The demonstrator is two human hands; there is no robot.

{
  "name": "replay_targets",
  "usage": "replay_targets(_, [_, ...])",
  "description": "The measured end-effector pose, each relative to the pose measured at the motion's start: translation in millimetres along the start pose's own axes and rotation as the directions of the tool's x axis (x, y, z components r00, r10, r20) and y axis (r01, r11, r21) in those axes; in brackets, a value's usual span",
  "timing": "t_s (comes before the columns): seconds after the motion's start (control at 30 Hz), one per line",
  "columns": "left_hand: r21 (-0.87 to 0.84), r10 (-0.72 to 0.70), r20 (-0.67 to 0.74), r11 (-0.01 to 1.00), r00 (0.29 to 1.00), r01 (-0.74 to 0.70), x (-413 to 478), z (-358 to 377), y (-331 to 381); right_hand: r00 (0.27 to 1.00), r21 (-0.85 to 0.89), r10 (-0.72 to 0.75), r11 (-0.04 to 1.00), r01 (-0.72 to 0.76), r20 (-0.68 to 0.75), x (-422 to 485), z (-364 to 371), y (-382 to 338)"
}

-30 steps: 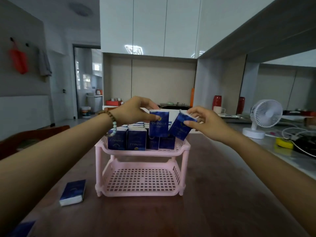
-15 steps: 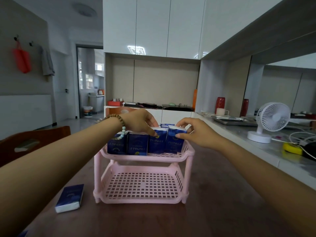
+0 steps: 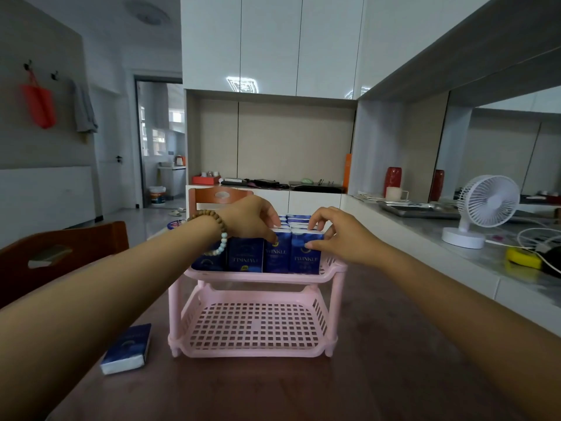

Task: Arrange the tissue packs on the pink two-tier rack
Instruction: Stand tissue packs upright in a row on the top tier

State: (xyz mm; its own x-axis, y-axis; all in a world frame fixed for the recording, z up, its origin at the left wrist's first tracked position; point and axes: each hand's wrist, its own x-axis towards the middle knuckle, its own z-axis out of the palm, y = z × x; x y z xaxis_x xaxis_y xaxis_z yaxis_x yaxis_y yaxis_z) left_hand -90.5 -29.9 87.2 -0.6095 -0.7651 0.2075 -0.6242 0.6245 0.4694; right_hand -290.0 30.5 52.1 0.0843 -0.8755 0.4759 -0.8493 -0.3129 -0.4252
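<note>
The pink two-tier rack point(image 3: 333, 305) stands on the dark wooden table. Its top tier holds several blue tissue packs point(image 3: 245, 258) standing upright in rows; its bottom tier has nothing in it. My left hand point(image 3: 249, 219), with a bead bracelet on the wrist, pinches the top of the front pack second from the right point(image 3: 277, 256). My right hand point(image 3: 340, 231) grips the rightmost front pack point(image 3: 304, 259) at its top and side. One more blue tissue pack point(image 3: 127, 349) lies flat on the table, left of the rack.
A wooden chair point(image 3: 63, 253) stands at the table's left and another point(image 3: 221, 196) behind the rack. On the grey counter to the right are a white desk fan point(image 3: 482, 208), white cables point(image 3: 534, 238) and a yellow object point(image 3: 522, 257).
A second ago both hands held packs above the top tier. They lowered the packs into the front row, and now both packs stand in the rack with the hands still on them.
</note>
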Motion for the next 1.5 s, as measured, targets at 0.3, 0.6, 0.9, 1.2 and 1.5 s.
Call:
replay_targets(0.3, [-0.015,0.074,-0.044,0.997,0.996,-0.075,-5,1,-11,1.0,-0.004,-0.01,1.0,0.009,-0.019,-10,-5,1])
replay_targets(0.6, [0.035,0.321,-0.293,0.945,0.901,-0.326,-64,22,25,0.996,0.103,-0.041,0.993,0.049,-0.083,-66,-40,-15])
replay_targets(0.9, [-0.169,0.357,0.306,0.933,0.883,-0.319,-128,108,35,0.912,0.164,0.161,0.958,-0.237,0.377,-188,-34,-3])
replay_targets(1.2, [-0.051,0.436,0.503,0.877,0.746,-0.478,-147,153,31,0.768,0.103,0.232,0.927,-0.36,0.597,-233,-5,2])
replay_targets(1.5, [-0.134,0.392,0.496,0.916,0.775,-0.378,-144,170,30,0.753,0.093,0.221,0.932,-0.35,0.62,-234,5,0])
